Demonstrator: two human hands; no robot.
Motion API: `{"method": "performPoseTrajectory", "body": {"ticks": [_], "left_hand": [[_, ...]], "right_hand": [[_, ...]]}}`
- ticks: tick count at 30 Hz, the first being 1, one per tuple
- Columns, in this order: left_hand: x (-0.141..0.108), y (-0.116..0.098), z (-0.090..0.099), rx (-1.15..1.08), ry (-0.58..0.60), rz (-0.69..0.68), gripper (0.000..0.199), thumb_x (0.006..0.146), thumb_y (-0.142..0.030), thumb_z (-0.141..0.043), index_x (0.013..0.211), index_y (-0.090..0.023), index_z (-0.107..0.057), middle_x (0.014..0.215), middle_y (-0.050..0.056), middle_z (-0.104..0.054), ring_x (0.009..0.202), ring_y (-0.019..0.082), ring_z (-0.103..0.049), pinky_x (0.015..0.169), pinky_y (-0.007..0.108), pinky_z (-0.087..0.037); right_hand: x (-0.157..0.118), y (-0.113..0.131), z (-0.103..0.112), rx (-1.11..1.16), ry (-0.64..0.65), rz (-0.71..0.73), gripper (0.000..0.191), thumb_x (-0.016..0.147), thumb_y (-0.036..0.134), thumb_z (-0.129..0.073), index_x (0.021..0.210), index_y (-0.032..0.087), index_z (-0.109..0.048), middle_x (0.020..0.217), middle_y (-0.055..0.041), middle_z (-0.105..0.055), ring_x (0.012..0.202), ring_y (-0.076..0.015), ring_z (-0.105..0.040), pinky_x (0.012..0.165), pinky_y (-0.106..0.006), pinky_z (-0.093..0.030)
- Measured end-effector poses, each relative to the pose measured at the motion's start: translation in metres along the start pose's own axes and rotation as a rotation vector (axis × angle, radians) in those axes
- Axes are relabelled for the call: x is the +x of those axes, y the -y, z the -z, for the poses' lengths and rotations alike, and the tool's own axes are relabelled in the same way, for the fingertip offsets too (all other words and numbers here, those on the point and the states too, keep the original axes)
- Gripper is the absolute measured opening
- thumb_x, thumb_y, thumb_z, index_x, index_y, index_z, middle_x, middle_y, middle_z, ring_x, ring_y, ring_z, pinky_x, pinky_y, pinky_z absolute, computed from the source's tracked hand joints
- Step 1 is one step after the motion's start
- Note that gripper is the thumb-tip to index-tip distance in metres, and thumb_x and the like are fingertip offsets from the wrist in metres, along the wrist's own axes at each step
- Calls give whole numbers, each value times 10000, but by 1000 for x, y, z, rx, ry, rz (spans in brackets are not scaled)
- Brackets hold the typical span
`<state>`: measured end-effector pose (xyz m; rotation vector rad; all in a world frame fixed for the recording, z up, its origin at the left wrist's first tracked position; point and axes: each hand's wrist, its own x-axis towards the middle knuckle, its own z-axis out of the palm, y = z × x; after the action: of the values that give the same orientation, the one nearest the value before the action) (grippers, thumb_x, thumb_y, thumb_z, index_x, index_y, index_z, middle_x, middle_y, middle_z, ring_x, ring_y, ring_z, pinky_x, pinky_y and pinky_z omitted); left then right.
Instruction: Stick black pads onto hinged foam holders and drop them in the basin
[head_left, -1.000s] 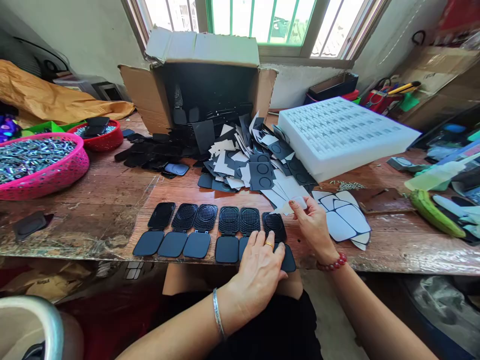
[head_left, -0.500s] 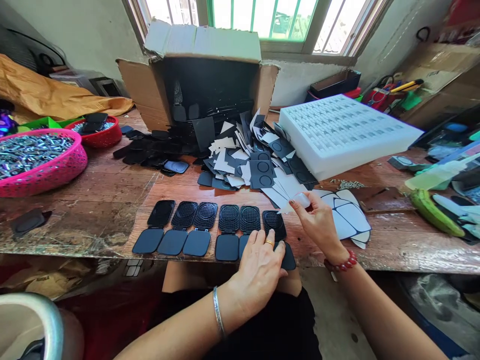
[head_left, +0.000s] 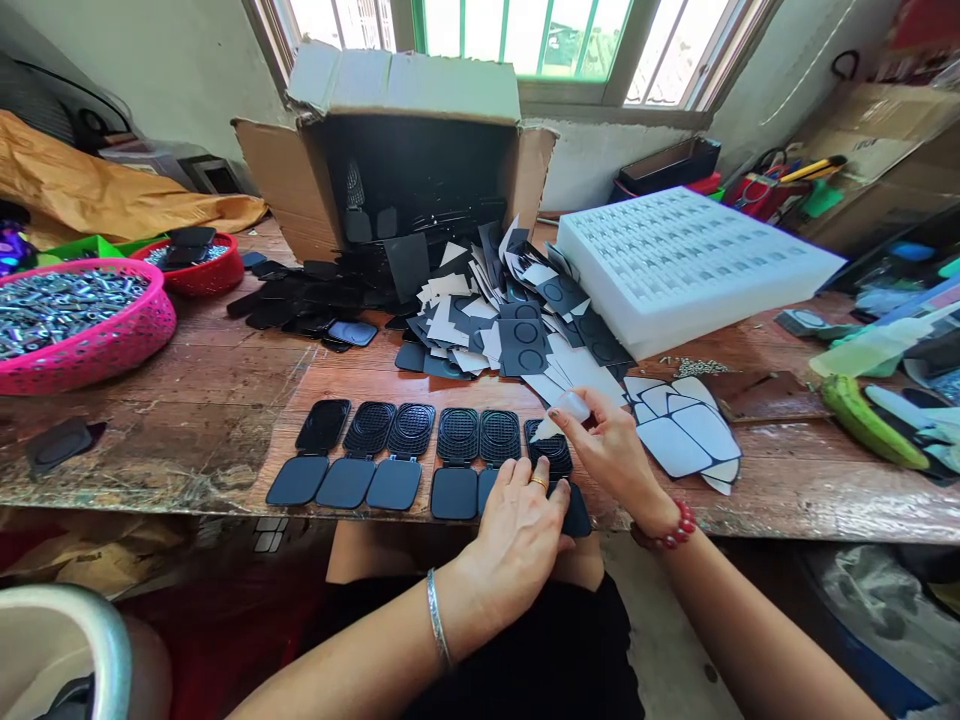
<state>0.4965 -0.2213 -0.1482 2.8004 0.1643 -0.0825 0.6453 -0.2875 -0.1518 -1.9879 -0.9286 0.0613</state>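
As we look down through the head camera, our right hand [head_left: 619, 450] pinches a small white bottle [head_left: 574, 405] between thumb and fingers, its nozzle pointing left and down over the ridged upper panel [head_left: 553, 455] at the right end of a row of black hinged pieces [head_left: 455, 437]. We cannot tell whether the tip touches that panel. Our left hand [head_left: 517, 550] lies palm down over the smooth lower panels at that same end, its grip loosely spread.

The row stands opened out along the near edge of the bench [head_left: 217, 400]. Beyond it we see a heap of black and white cards [head_left: 523, 345] before an open cardboard box [head_left: 405, 85]; white dark-edged plates [head_left: 682, 445] lie just right of our right hand, and a white foam block [head_left: 697, 265] sits behind them.
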Motion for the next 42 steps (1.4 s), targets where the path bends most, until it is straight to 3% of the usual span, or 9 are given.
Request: {"method": "performPoseTrajectory", "body": {"ticks": [9, 14, 18, 21, 24, 29, 35, 39, 42], "left_hand": [[0, 0, -1, 28, -14, -9, 534, 894, -399, -657, 1354, -146, -563, 1469, 207, -495, 1333, 344, -481, 1115, 502, -390], [1, -1, 0, 46, -10, 2, 528, 875, -399, -686, 1328, -150, -578, 1465, 191, -506, 1333, 336, -486, 1113, 495, -399], [0, -2, 1, 51, -34, -3, 513, 876, -404, -684, 1311, -152, -585, 1452, 189, -521, 1320, 331, -502, 1111, 495, -405], [-1, -1, 0, 47, -42, -9, 504, 868, -406, -694, 1292, -153, -596, 1440, 185, -534, 1307, 331, -513, 1101, 489, -418], [-1, 0, -3, 38, -63, -11, 513, 857, -402, -709, 1291, -156, -592, 1436, 183, -539, 1301, 334, -516, 1100, 489, -419], [-4, 0, -8, 17, -113, -11, 519, 862, -408, -702, 1300, -157, -581, 1424, 181, -547, 1319, 334, -501, 1112, 493, -407], [-5, 4, -13, 17, -134, -16, 539, 851, -435, -707, 1305, -173, -583, 1432, 170, -543, 1350, 358, -471, 1120, 527, -394], [-3, 9, -13, 12, -114, -24, 623, 820, -461, -732, 1356, -188, -568, 1469, 178, -508, 1341, 384, -476, 1111, 554, -403], [-4, 12, -11, 20, -159, -36, 641, 759, -391, -808, 1332, -201, -594, 1464, 179, -513, 1297, 393, -516, 1056, 568, -462]], "right_hand": [[19, -9, 2, -66, -85, 0, 219, 835, 430, -589, 808, 214, -572, 635, 18, -530, 549, -154, -431, 568, -295, -349], [9, -16, 21, -113, -107, -23, 240, 809, 441, -603, 825, 202, -589, 621, 26, -524, 531, -146, -434, 572, -297, -359], [-6, -20, 30, -76, -47, -87, 257, 812, 458, -627, 822, 201, -624, 603, 33, -533, 524, -136, -440, 554, -286, -368], [-14, -26, 31, 68, -34, -186, 303, 799, 499, -667, 802, 198, -630, 593, 36, -543, 532, -132, -477, 541, -273, -393], [-18, -35, 34, 329, -117, -338, 368, 746, 544, -735, 795, 196, -625, 643, 31, -585, 558, -120, -541, 552, -249, -451], [-21, -48, 47, 817, -270, -565, 501, 495, 476, -912, 822, 195, -657, 789, 16, -651, 587, -101, -578, 511, -211, -532], [-32, -52, 78, 1053, -350, -770, 352, 531, 265, -841, 825, 218, -652, 847, -29, -684, 664, -143, -640, 525, -218, -605], [-44, -64, 117, 1035, -481, -648, 277, 558, 195, -752, 793, 247, -616, 897, -22, -690, 824, -168, -672, 710, -260, -643], [-51, -84, 145, 862, -524, -531, 264, 554, 258, -747, 770, 253, -594, 896, -12, -682, 862, -195, -671, 790, -359, -630]]}}
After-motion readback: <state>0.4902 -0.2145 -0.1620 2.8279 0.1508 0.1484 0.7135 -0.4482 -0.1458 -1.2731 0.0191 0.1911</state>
